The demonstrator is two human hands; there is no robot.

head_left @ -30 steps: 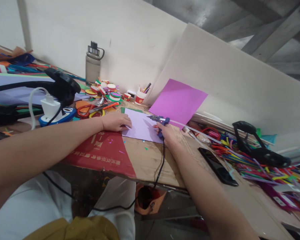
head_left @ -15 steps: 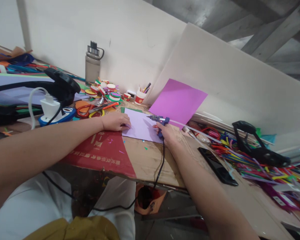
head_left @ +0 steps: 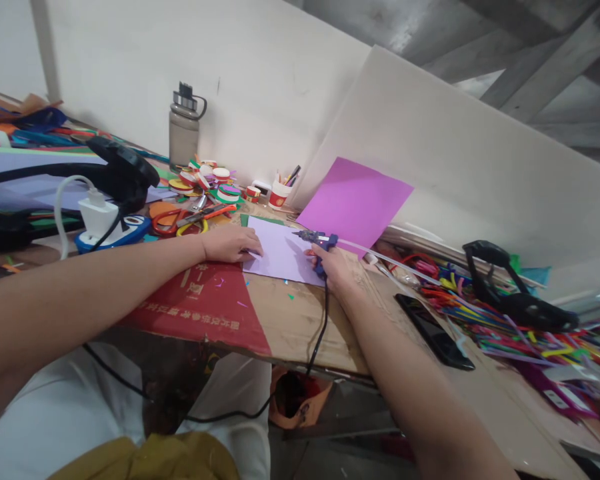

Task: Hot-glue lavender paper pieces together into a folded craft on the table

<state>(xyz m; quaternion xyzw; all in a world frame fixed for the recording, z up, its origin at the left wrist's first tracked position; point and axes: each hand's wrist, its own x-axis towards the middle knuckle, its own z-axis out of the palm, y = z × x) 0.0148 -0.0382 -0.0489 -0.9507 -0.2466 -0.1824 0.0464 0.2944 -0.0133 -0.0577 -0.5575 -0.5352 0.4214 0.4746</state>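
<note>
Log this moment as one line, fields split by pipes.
left hand: at left edge of lavender sheet | right hand: grips glue gun, nozzle pointing left | nearby: magenta sheet, phone

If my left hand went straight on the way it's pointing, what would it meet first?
Crossing the lilac sheet, your left hand would probably first meet the glue gun in the grip of your right hand, though the gun's height above the sheet is unclear.
</note>
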